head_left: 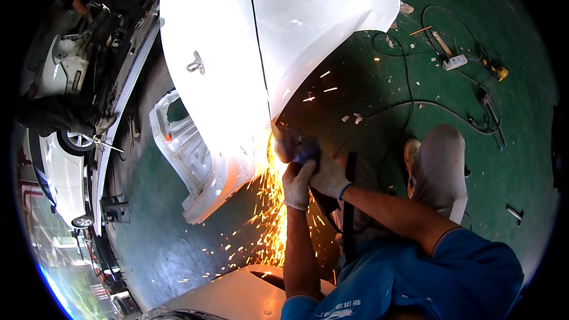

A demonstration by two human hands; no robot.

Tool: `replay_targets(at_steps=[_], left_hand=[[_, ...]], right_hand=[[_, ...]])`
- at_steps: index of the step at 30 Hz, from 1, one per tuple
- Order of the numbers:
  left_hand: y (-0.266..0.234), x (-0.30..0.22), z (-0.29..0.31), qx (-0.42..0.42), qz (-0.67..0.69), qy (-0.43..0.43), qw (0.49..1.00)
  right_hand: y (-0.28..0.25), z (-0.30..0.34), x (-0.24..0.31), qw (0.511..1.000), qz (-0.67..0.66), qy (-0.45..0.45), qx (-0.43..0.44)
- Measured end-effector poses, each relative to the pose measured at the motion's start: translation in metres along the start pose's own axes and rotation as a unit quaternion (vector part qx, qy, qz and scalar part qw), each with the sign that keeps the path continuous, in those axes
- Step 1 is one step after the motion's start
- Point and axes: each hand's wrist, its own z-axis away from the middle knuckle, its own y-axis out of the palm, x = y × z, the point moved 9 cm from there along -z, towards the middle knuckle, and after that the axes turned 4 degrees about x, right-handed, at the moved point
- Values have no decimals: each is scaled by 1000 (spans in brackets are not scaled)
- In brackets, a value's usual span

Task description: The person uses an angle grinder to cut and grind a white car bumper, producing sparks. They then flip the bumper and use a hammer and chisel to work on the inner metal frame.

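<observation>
Both my hands wear pale knitted work gloves and grip an angle grinder (pixel 305 149). My left hand (pixel 296 186) is closed around it on the near side; my right hand (pixel 329 175) wraps its body just to the right. The grinder's disc end meets the lower edge of a large white car body panel (pixel 204 18), close to a dark seam running down it. Bright orange sparks (pixel 272 219) pour downward from the contact. A small metal striker loop (pixel 195 63) stands out from the panel. Part of the grinder is hidden by my gloves.
On the green floor at right lie a power strip (pixel 454 62), a hammer (pixel 441 43), a yellow tool (pixel 499 73), looping cables and a metal piece (pixel 515 214). A pale car part (pixel 219 290) is near my left arm. Another person stands by a lift rail (pixel 127 89) at left.
</observation>
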Motion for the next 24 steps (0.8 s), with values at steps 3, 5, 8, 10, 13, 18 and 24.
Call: replay_targets(at_steps=[3, 5, 8, 10, 13, 18, 24], left_hand=[[2, -1, -1, 3, 5, 19, 1000], [1, -2, 0, -4, -8, 18, 1000], [0, 1, 0, 1, -1, 20, 1000], [1, -1, -2, 13, -2, 27, 1000], [4, -6, -1, 8, 6, 30, 999], [-3, 3, -4, -7, 2, 22, 1000], [-3, 7, -3, -6, 4, 27, 1000]], right_hand=[[5, 1, -9, 998, -22, 42, 33], [7, 0, -8, 998, -34, 38, 34], [6, 0, -5, 998, -37, 22, 36], [7, -1, -10, 997, -30, 46, 50], [6, -2, -8, 998, -35, 35, 35], [6, -3, -2, 1000, 11, 6, 23], [14, -1, -15, 997, -32, 56, 48]])
